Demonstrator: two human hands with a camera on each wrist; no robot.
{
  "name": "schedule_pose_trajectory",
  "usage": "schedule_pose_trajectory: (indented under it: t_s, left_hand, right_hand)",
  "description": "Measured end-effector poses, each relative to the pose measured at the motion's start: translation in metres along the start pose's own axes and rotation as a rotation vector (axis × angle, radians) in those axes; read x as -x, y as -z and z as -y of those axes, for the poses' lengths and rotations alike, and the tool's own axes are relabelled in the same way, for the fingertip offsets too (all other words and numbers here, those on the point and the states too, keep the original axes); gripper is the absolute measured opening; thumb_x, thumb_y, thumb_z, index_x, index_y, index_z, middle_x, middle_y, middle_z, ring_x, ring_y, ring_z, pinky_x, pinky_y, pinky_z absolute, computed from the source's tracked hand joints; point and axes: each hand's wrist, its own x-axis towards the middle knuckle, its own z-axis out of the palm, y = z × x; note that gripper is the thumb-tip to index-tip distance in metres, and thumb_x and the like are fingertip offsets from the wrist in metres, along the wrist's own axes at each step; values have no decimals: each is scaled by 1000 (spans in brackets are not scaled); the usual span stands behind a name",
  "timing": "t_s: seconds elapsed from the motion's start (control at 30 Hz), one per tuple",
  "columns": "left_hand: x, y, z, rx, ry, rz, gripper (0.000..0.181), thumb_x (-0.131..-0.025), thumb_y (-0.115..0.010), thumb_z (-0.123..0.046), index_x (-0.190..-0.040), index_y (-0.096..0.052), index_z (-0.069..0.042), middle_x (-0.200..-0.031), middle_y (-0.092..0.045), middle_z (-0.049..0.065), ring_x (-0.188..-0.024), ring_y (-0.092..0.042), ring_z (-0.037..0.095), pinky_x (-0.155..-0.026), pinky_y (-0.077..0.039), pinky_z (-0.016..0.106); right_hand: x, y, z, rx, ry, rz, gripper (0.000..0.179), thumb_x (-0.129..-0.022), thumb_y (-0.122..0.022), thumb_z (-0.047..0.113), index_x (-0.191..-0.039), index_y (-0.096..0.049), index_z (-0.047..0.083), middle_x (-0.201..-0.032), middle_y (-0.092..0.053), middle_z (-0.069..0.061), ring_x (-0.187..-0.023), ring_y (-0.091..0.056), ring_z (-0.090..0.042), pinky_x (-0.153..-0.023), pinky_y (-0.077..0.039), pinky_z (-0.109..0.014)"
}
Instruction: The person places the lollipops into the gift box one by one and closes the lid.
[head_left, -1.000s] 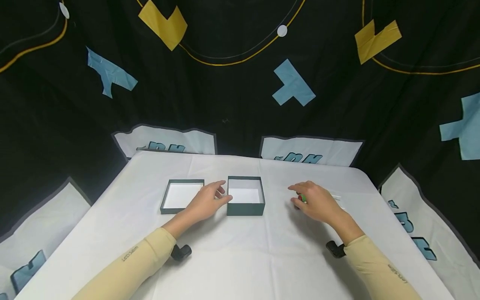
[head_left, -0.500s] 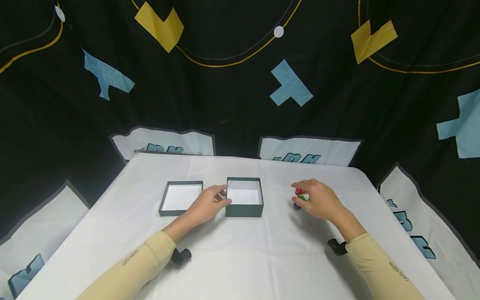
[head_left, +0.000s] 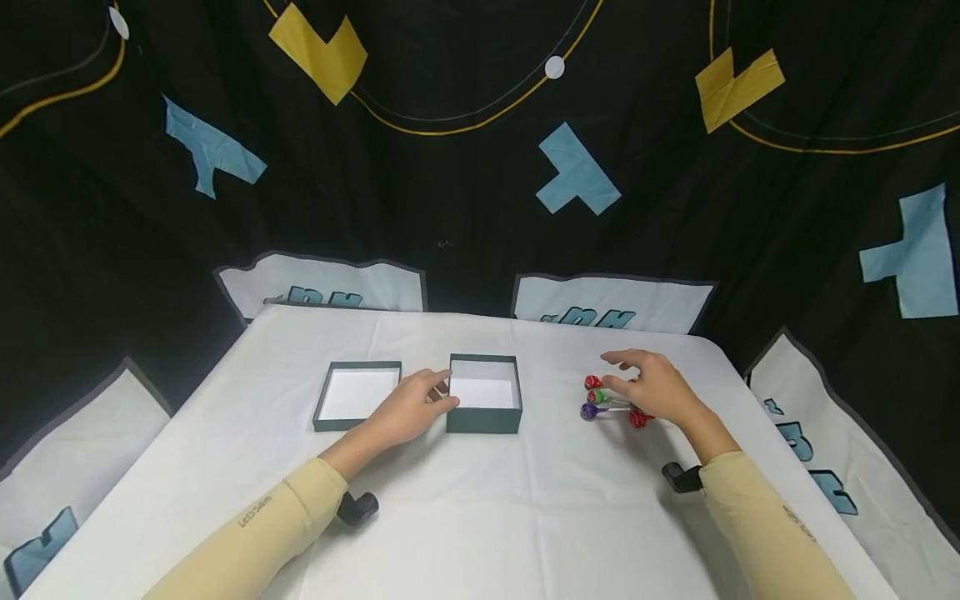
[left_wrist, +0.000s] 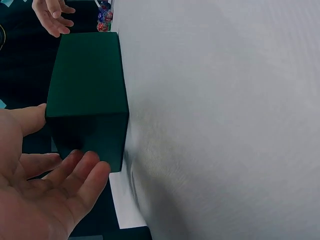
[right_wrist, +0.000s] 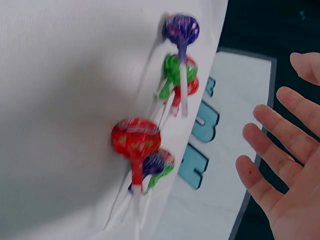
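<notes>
My left hand [head_left: 408,406] is at the left side of a dark green box [head_left: 483,422] with a white inside. In the left wrist view its relaxed fingers rest against the box's end, the thumb by one edge. To the right, my right hand [head_left: 658,388] hovers over several wrapped lollipops, fingers spread and holding nothing. A purple lollipop [head_left: 588,412], a green one [head_left: 596,397] and a red one [head_left: 593,382] lie heads toward the box. Another red lollipop [head_left: 639,418] lies nearer me, and a blue-green one [right_wrist: 157,165] shows in the right wrist view.
A shallower green-rimmed lid [head_left: 356,396], white inside, lies left of the box, partly behind my left hand. All sits on a table with a white cloth [head_left: 480,508]. A black curtain [head_left: 420,192] hangs behind the far edge.
My right hand has opened and drawn back to the right, uncovering the lollipops beneath it. The left hand has stayed at the box's side.
</notes>
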Motion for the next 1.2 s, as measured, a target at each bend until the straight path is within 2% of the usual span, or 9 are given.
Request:
schedule_pose_trajectory:
  t_s: [0.23, 0.5, 0.77, 1.0, 1.1, 1.2]
  left_hand:
    - [-5, 8, 1, -19, -19, 20, 61, -98, -66, -31, -147, -48, 1, -93, -60, 0, -82, -53, 14, -72, -46, 30]
    - [-7, 11, 0, -23, -31, 42, 61, -97, -67, -29, -146, -48, 4, -91, -60, 1, -82, -52, 14, -70, -44, 29]
    - [-7, 9, 1, -7, -17, 42, 62, -98, -67, -30, -147, -48, 3, -87, -58, 0, -77, -50, 14, -66, -42, 28]
    - [-7, 7, 2, -7, -11, 51, 64, -98, -66, -33, -148, -47, 2, -88, -57, 0, -77, -50, 13, -66, -42, 28]
    - [-5, 6, 2, -7, -13, 53, 63, -98, -66, -32, -148, -47, 2, -90, -58, 0, -79, -51, 13, -67, -44, 28]
    - [-4, 4, 2, -2, -12, 52, 63, -98, -65, -32, -148, -46, 1, -91, -59, 0, -80, -52, 13, -68, -45, 29]
  right_hand:
    - [-6, 9, -20, -75, -65, 4, 44, -97, -65, 40, -132, -67, 14, -130, -67, -13, -117, -58, -32, -93, -51, -55]
    - [-4, 15, -41, -138, -135, 3, 47, -100, -61, 39, -135, -64, 9, -130, -66, -18, -119, -55, -36, -97, -44, -62]
    - [-1, 12, -60, -174, -172, 8, 44, -101, -60, 35, -135, -63, 7, -128, -66, -19, -119, -54, -37, -98, -43, -60]
    - [5, 10, -70, -219, -228, 15, 43, -101, -61, 29, -135, -62, 2, -132, -62, -23, -119, -53, -38, -99, -46, -57]
    - [7, 8, -80, -227, -260, 28, 43, -101, -61, 28, -135, -62, 2, -132, -59, -24, -114, -51, -37, -95, -46, -50]
    - [9, 4, -92, -247, -301, 44, 44, -100, -62, 30, -136, -62, 3, -128, -57, -23, -110, -47, -33, -87, -42, -42]
